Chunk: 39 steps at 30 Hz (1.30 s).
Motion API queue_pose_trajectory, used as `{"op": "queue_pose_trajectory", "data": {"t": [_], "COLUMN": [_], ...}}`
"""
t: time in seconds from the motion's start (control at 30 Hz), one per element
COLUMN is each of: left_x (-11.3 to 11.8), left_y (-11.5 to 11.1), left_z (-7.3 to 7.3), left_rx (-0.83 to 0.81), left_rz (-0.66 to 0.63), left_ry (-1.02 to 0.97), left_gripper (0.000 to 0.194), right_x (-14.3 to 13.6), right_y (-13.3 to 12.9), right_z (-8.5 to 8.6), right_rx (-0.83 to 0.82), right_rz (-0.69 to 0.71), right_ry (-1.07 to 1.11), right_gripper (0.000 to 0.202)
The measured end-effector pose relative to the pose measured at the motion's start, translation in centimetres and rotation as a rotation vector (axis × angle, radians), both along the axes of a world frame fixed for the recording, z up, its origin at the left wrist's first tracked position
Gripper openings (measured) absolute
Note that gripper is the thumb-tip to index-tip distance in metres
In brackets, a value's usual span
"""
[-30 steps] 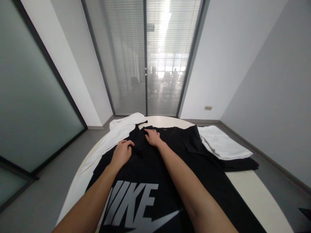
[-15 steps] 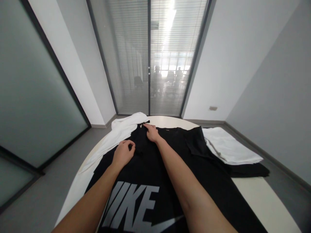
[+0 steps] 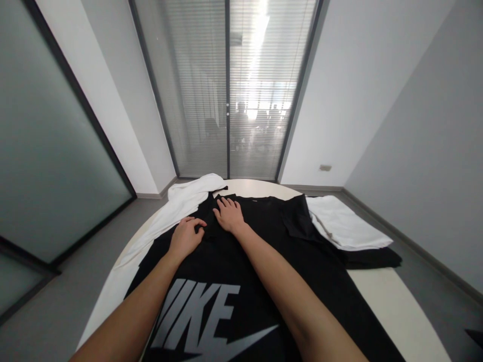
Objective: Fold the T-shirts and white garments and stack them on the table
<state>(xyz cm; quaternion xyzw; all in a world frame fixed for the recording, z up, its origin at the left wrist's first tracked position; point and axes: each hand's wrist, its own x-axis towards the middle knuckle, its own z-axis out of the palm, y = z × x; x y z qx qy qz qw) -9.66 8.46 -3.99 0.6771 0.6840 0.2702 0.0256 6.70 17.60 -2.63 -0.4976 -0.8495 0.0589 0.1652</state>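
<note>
A black T-shirt (image 3: 260, 241) with large grey lettering and a swoosh lies spread over the table, its collar at the far side. My right hand (image 3: 229, 215) rests flat on the shirt near the left shoulder, fingers spread. Lower and to the left, my left hand (image 3: 185, 237) lies at the folded-in fabric by the left sleeve. Its fingers are loosely curved, with a small gap between thumb and forefinger. The fabric beneath both palms is hidden.
A crumpled white garment (image 3: 177, 201) lies along the table's left edge. On the right, a folded white garment (image 3: 349, 221) sits on a folded black one (image 3: 373, 258). The round-edged pale table (image 3: 392, 291) faces a glass partition with blinds (image 3: 199, 100).
My right hand has let go of the shirt's shoulder edge, drawn slightly nearer and flattened with spread fingers. My left hand's thumb and forefinger have loosened. The view has shifted slightly.
</note>
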Motion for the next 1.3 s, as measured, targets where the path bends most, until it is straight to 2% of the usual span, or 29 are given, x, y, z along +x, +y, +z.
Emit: {"op": "queue_pose_trajectory", "data": {"t": [0.07,0.23,0.3,0.5,0.63,0.7,0.8,0.93,1.0,1.07,1.2,1.3], "left_x": [0.0,0.4,0.8,1.7,1.6,1.5,1.3,1.4,1.4,1.4,1.2,1.3], "left_y": [0.0,-0.2,-0.4,-1.1,-1.2,-1.1,-0.9,-0.9,-1.0,-1.1,-1.4,-1.5], "left_z": [0.0,0.2,0.3,0.8,1.0,0.9,0.7,0.8,0.9,1.0,1.1,1.2], "left_rx": [0.006,0.016,0.019,0.025,0.019,0.020,0.021,0.010,0.008,0.004,-0.012,-0.013], "left_rz": [0.001,0.002,0.011,-0.002,-0.004,-0.011,-0.016,-0.013,-0.018,-0.034,-0.077,-0.080], "left_ry": [0.003,0.045,0.106,0.202,0.188,0.178,0.157,0.142,0.156,0.177,0.200,0.207], "left_gripper": [0.023,0.028,0.029,0.031,0.031,0.031,0.030,0.031,0.031,0.029,0.030,0.032], "right_x": [0.1,0.8,1.4,3.8,6.8,8.6,11.2,14.7,16.6,18.4,21.2,22.6], "right_y": [-1.0,-2.3,-2.5,-3.8,-4.3,-4.5,-4.8,-5.4,-5.6,-5.6,-4.8,-4.1], "right_z": [0.2,-0.2,-0.2,0.2,0.3,0.4,1.1,2.7,3.4,3.6,3.1,3.0], "right_rx": [0.038,-0.173,-0.193,-0.057,-0.192,-0.153,-0.027,0.106,0.118,0.061,-0.121,-0.170], "right_rz": [-0.012,0.171,0.208,-0.003,0.069,0.088,-0.028,-0.282,-0.408,-0.486,-0.459,-0.440], "right_ry": [0.042,-0.047,-0.046,0.023,-0.051,-0.056,-0.074,-0.130,-0.158,-0.184,-0.156,-0.128], "right_gripper": [0.053,0.063,0.062,0.057,0.063,0.060,0.054,0.047,0.048,0.051,0.042,0.036]}}
